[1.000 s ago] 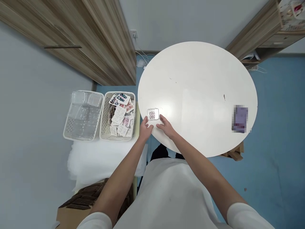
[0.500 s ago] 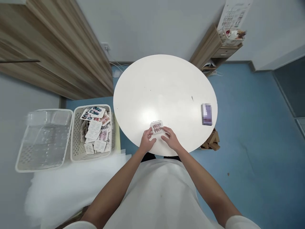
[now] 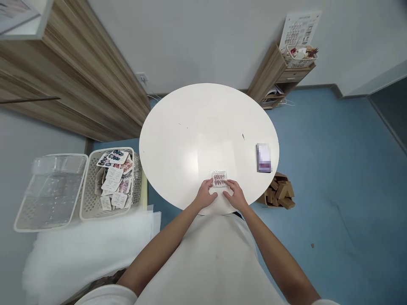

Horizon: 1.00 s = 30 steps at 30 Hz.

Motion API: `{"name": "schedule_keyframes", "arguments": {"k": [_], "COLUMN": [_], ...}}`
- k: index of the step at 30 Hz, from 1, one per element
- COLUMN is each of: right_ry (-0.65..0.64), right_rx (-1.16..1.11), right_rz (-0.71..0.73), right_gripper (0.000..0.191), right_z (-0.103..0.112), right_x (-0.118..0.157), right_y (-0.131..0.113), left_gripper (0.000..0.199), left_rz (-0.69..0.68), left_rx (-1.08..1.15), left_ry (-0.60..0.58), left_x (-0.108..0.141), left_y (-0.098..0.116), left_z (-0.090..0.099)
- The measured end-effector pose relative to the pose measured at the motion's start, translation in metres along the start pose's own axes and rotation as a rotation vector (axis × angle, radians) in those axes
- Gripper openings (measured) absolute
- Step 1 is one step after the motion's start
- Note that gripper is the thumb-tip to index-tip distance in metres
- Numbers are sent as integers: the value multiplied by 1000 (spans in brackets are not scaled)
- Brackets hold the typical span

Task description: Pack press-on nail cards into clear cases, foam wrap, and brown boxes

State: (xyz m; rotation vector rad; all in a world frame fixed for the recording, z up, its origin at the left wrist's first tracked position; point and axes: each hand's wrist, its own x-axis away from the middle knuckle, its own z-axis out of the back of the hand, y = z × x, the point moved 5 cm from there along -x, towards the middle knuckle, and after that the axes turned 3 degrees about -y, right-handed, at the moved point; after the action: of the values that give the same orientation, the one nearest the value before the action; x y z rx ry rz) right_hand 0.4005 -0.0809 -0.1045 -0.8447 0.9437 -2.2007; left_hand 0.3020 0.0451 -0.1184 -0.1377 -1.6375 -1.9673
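Observation:
On the near part of the white oval table (image 3: pixel 210 118) lies a small clear plastic case (image 3: pixel 219 173) with two rows of pinkish-red press-on nails (image 3: pixel 219 179) inside. My left hand (image 3: pixel 205 195) rests at the case's left side, its fingertips against the edge and the thumb spread away. At the opposite side, my right hand (image 3: pixel 237 195) touches the lower right edge with its fingertips, thumb also apart. Neither hand is wrapped round the case, which sits between them.
Left of the table stands a white basket (image 3: pixel 84 199) of nail cards, beside another basket (image 3: pixel 20 218) holding clear plastic trays. A blurred purple-white item (image 3: pixel 263 157) lies on the table's right. A box of brown cardboard pieces (image 3: pixel 281 190) stands below. Beyond is a wooden cabinet (image 3: pixel 263 76).
The view has shifted, so the table appears farther left and lower. The case was slightly tilted and now lies straighter, with both hands still beside it.

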Motion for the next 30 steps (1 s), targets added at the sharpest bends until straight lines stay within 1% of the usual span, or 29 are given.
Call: {"name": "schedule_keyframes", "arguments": {"k": [5, 8, 10, 13, 16, 18, 22, 25, 27, 28, 30], "right_ry": [-96, -129, -190, -283, -304, -311, -352, -385, -410, -420, -411], "right_rx": [6, 64, 175, 396, 537, 584, 579, 467, 393, 375, 389], "right_rz": [80, 181, 269, 391, 458, 467, 434, 362, 313, 302, 309], "right_gripper": [49, 45, 39, 32, 17, 8, 11, 15, 19, 20, 15], "right_z": [3, 5, 5, 2, -2, -6, -10, -1, 7, 11, 18], "right_x": [-16, -16, -12, -6, -7, -12, -22, -26, -23, -20, -9], "right_y": [11, 16, 19, 25, 28, 29, 24, 20, 17, 16, 16], "left_gripper": [64, 60, 54, 47, 45, 45, 42, 32, 23, 22, 24], "left_rz": [36, 29, 1, -26, -4, 14, 7, -14, -18, -23, -46], "left_rx": [-112, -227, -332, -507, -632, -676, -695, -673, -668, -663, -643], "left_ry": [96, 180, 218, 223, 205, 194, 188, 197, 190, 181, 156], "left_x": [-3, 2, 8, 20, 29, 33, 32, 30, 30, 30, 33], "left_y": [2, 4, 5, 5, 2, 1, 3, 3, 1, 1, 0], "left_z": [-5, -5, -5, -9, -14, -16, -15, -6, 0, 3, 6]}}
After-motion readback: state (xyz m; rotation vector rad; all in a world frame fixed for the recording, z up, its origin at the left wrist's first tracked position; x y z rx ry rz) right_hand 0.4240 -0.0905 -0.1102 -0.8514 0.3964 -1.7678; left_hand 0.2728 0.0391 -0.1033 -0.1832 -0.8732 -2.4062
